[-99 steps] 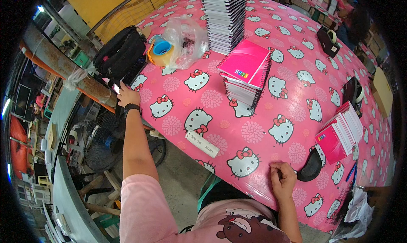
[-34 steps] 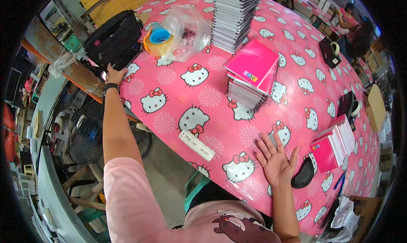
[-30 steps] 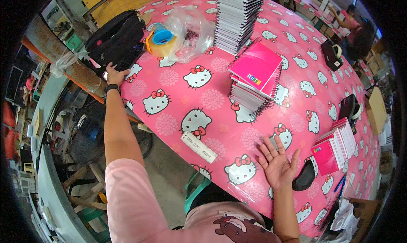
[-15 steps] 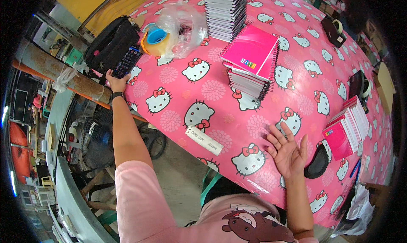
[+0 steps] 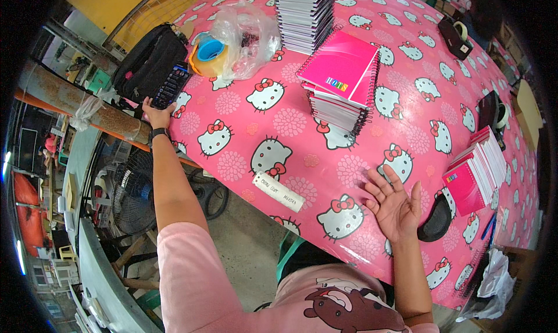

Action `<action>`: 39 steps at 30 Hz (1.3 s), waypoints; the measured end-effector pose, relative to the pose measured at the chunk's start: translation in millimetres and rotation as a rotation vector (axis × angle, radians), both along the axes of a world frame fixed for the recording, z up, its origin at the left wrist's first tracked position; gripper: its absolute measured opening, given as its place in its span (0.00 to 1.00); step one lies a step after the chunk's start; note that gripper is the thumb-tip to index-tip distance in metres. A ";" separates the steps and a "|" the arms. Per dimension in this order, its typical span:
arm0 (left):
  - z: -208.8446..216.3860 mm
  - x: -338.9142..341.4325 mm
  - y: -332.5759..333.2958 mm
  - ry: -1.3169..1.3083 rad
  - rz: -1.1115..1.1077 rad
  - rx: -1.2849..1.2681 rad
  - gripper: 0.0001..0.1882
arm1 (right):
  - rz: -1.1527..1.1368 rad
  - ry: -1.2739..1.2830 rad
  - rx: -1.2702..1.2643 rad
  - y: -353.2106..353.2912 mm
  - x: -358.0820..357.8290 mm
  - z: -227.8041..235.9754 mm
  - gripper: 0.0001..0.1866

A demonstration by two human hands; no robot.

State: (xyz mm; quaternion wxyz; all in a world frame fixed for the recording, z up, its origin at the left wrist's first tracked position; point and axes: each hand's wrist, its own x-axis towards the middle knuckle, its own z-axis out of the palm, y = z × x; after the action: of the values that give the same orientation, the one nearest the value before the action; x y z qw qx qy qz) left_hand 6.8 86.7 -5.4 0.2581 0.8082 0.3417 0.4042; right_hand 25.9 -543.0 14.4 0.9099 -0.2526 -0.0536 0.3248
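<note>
Your left hand: fingers spread at near end of black phone, touching; firm grip or light rest, cannot tell. Phone lies just beyond those fingers, beside black bag. Best steady its edges lightly, thumb off lit screen. Your right hand: palm up, fingers loosely curled, holding nothing.

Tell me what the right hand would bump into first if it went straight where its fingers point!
Probably the short stack of pink notebooks. The right hand points roughly that way over the pink tabletop, but its height is unclear.
</note>
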 end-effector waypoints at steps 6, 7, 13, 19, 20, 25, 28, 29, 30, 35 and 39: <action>0.8 2.1 -5.6 0.017 0.003 -0.022 0.54 | -0.007 0.004 -0.009 0.1 -0.4 1.5 0.37; 0.6 0.3 -3.1 0.014 0.004 -0.017 0.54 | -0.005 0.004 -0.007 0.4 -0.5 1.5 0.37; -0.1 0.5 -2.5 0.013 0.006 -0.008 0.55 | -0.010 -0.001 -0.013 0.8 -0.9 1.3 0.37; -1.9 1.7 -2.0 0.049 0.025 -0.062 0.56 | -0.012 -0.023 -0.018 0.6 -0.6 1.3 0.36; -2.8 1.7 -0.7 0.075 0.045 -0.088 0.56 | -0.011 -0.021 -0.014 0.6 -0.6 1.3 0.36; -10.2 5.3 -0.6 0.163 0.177 0.140 0.51 | -0.011 -0.018 -0.015 0.9 -1.1 1.7 0.36; -14.8 0.6 0.1 0.200 0.202 0.310 0.45 | -0.010 -0.028 -0.018 0.6 -1.1 1.4 0.36; -16.4 -2.0 0.6 0.222 0.212 0.355 0.43 | -0.006 -0.031 -0.022 0.4 -1.0 1.3 0.36; -17.5 -4.6 -0.1 0.244 0.239 0.362 0.42 | -0.003 -0.034 -0.027 0.1 -1.0 1.2 0.36; -18.5 -2.2 -25.2 0.388 0.354 0.224 0.38 | 0.001 -0.056 -0.040 -1.8 -1.4 1.4 0.36; -14.5 -8.8 -27.7 0.500 0.373 0.193 0.37 | 0.011 -0.065 -0.041 -1.6 -2.4 1.1 0.35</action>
State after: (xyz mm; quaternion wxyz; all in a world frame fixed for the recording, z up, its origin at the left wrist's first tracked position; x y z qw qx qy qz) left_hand -2.0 59.0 -19.9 0.0098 0.8266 0.4969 0.2640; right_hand 23.5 -544.6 15.5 0.9005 -0.2814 -0.0777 0.3223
